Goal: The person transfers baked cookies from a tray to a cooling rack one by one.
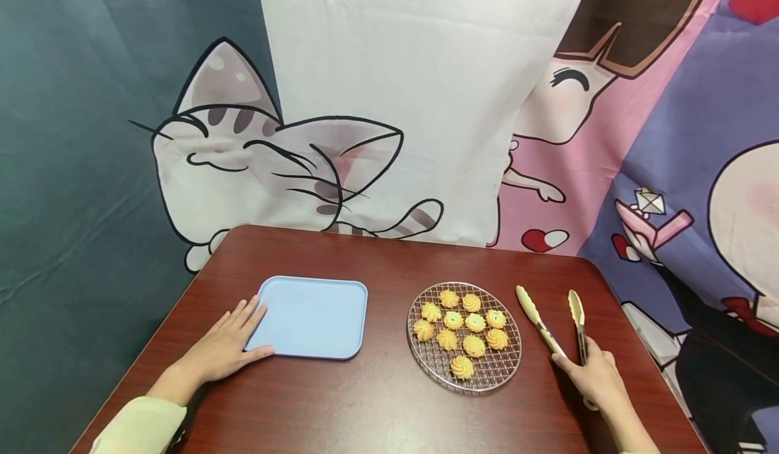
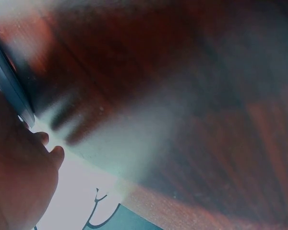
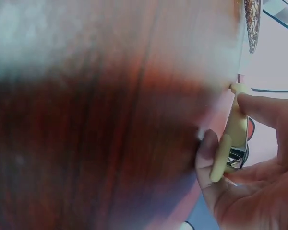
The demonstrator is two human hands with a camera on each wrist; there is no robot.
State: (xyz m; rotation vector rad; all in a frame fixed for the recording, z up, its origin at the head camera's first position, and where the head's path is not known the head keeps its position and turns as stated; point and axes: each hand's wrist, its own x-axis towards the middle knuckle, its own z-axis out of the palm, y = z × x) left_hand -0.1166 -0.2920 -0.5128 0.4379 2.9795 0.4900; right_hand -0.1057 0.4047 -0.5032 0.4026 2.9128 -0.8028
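My left hand (image 1: 222, 342) lies at the left edge of a light blue tray (image 1: 310, 319), fingers spread and straight, with fingertips and thumb touching its rim. In the left wrist view, the tray's edge (image 2: 9, 79) shows dark beside the hand (image 2: 19, 177). At the right, my right hand (image 1: 599, 376) grips a pair of tongs (image 1: 538, 319), whose two arms are spread wide apart and point away from me. The right wrist view shows thumb and fingers around the tongs' cream-coloured handle (image 3: 236, 129). Between tray and tongs stands a round wire rack (image 1: 429, 366) bearing several piped butter cookies (image 1: 462, 367).
Everything stands on a reddish-brown wooden table (image 1: 377, 413) with rounded far corners. Behind it hangs a printed cloth (image 1: 414, 55) with a cartoon cat and figures, close to the table's far edge.
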